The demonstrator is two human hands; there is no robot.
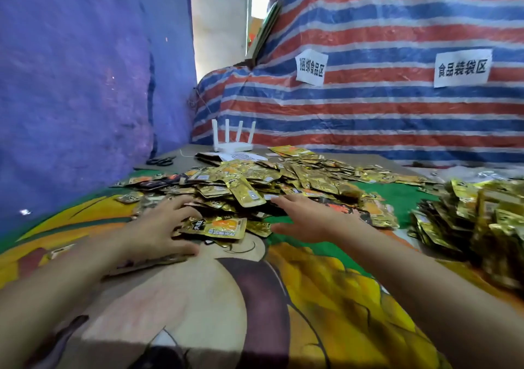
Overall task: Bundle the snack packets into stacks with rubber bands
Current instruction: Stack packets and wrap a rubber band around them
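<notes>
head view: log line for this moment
phase: gathering | left hand: open on packet pile | right hand: open at packet pile | side heap: far right, untouched

Router (233,146) behind packet pile (255,181), scissors (161,161) left

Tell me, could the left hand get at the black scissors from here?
Probably, with a stretch: only low scattered packets lie between the left hand and the scissors at the far edge.
</notes>
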